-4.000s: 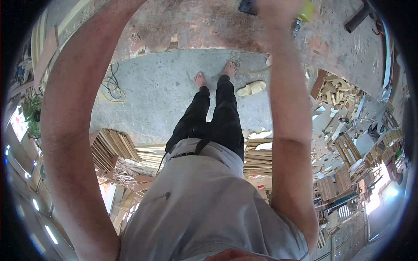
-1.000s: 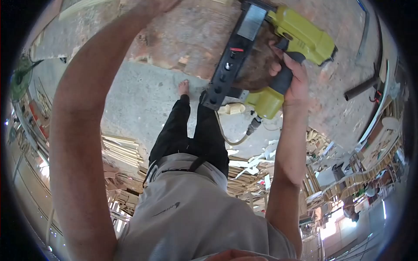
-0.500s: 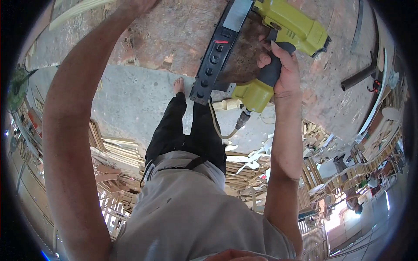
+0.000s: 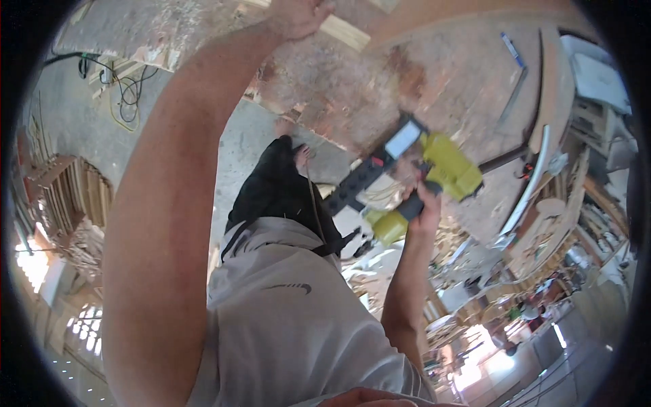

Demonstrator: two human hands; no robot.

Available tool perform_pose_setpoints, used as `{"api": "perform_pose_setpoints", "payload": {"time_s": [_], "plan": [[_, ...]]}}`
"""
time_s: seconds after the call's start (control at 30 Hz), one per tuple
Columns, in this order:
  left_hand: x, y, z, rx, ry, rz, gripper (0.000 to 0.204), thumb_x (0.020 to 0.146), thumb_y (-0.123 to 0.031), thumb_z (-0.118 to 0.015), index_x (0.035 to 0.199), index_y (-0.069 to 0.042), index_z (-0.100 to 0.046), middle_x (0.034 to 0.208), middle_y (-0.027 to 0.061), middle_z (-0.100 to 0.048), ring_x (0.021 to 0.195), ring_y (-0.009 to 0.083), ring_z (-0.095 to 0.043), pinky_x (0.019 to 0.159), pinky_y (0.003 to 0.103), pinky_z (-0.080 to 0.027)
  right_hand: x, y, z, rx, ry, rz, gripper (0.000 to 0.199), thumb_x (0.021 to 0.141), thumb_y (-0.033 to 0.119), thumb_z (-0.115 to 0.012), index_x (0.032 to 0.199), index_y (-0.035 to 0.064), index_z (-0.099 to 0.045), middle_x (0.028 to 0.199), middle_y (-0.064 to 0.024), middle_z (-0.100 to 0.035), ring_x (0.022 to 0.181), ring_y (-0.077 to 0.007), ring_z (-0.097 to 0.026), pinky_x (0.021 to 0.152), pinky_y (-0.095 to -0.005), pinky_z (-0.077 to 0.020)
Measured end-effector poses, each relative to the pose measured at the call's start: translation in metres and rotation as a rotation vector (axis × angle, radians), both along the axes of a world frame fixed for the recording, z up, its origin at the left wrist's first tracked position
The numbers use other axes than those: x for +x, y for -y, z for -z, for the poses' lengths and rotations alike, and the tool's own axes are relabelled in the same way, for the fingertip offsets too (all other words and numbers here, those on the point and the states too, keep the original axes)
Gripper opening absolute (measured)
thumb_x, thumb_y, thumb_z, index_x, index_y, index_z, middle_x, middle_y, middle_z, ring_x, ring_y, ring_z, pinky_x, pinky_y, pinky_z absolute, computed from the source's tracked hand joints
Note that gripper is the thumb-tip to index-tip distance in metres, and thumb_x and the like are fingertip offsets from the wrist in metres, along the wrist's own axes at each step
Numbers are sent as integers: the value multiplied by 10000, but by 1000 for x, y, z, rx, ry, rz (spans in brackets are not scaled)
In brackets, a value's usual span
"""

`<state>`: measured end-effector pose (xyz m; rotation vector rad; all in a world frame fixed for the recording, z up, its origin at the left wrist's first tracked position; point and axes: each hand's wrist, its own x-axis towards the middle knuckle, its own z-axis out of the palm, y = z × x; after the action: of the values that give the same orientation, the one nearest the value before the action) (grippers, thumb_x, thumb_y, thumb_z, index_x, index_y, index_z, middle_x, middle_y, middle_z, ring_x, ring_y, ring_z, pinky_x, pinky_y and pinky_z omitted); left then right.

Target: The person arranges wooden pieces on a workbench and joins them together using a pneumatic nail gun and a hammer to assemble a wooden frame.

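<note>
My right hand (image 4: pixel 426 207) is wrapped round the dark grip of a yellow-green nail gun (image 4: pixel 453 166). Its long black magazine (image 4: pixel 363 180) slants down toward my legs, and the gun looks blurred. An air hose (image 4: pixel 314 197) hangs beside my leg. At the top, my left hand (image 4: pixel 298 17) has its fingers curled over a pale wooden strip (image 4: pixel 346 32) on the worktable (image 4: pixel 319 85). Touching the strip's right end is a wide, curved wooden piece (image 4: pixel 468 17), cut off by the view's upper edge.
A blue-and-white pen (image 4: pixel 513 49) and a thin grey strip (image 4: pixel 512 98) lie on the table's right side. Cables (image 4: pixel 129 95) lie on the floor at left. Stacked wood (image 4: pixel 74 193) stands at far left, and more timber (image 4: pixel 576 230) fills the right.
My left hand has moved right onto the wooden strip. The nail gun in my right hand has dropped lower, toward my body. The strip and the curved wooden piece have come into view.
</note>
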<state>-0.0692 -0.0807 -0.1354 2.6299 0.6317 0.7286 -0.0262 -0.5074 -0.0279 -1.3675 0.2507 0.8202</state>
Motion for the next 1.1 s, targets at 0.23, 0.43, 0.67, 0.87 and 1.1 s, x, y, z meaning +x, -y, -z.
{"api": "perform_pose_setpoints", "payload": {"time_s": [0.23, 0.43, 0.67, 0.87, 1.1], "plan": [[1, 117, -75, -606, 345, 236, 735, 725, -321, -682, 1306, -28, -342, 1210, 226, -482, 1109, 365, -478, 942, 388, -387, -27, 36, -111, 57, 247, -21, 619, 677, 37, -657, 1223, -48, -379, 1020, -146, -491, 606, -181, -563, 530, -283, -496], [35, 123, -105, -733, 230, -141, 417, 837, -346, -495, 1179, -110, -519, 915, 194, -620, 883, 389, -584, 742, 466, -469, -11, 24, -176, 66, 579, -39, 631, 619, 16, -619, 1208, -52, -401, 1171, -224, -497, 625, -190, -569, 532, -268, -488], [-30, 92, -311, -685, 436, -208, 467, 851, -468, -490, 853, -30, -652, 670, 121, -630, 639, 230, -626, 588, 362, -466, 29, 6, -217, 232, 780, -277, 673, 626, 56, -683, 1223, -40, -387, 1070, -224, -524, 604, -145, -543, 511, -249, -475], [-60, 86, -408, -736, 909, -133, 393, 818, -313, -610, 909, 69, -620, 811, 93, -650, 717, 149, -612, 637, 283, -473, 38, -7, -255, 313, 893, -513, 610, 648, 35, -661, 1197, -64, -413, 1035, -245, -550, 599, -160, -584, 514, -254, -484], [-91, 67, -417, -780, 1042, -80, 367, 829, -269, -605, 964, 73, -607, 867, 102, -644, 761, 148, -609, 687, 277, -472, 27, -20, -291, 357, 989, -682, 529, 676, -4, -642, 1161, -66, -441, 954, -221, -577, 585, -163, -578, 518, -265, -480]]}}
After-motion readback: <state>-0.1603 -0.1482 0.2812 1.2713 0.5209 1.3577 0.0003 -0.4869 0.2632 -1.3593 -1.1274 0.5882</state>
